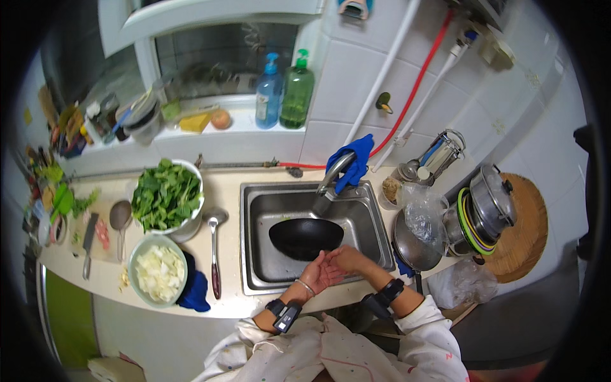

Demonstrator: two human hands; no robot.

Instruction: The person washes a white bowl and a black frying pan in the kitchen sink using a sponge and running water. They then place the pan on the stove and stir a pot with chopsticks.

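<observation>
Over the front part of the stainless steel sink [246, 238], my left hand [321, 274] is palm up with its fingers spread. My right hand [350, 259] touches its fingertips, the fingers curled; whether anything small lies between them cannot be seen. Just beyond both hands a black wok [305, 234] rests in the basin, its near edge close to my fingers. The metal faucet [336, 172] arches over the sink's back right, with a blue cloth [355, 162] draped on it.
Left of the sink lie a ladle [214, 253], a bowl of chopped white vegetable [160, 270], a bowl of leafy greens [167, 196] and a knife [89, 238] on a cutting board. At right stand a lidded pan [415, 243], stacked pots [489, 200] and a round wooden board [530, 229].
</observation>
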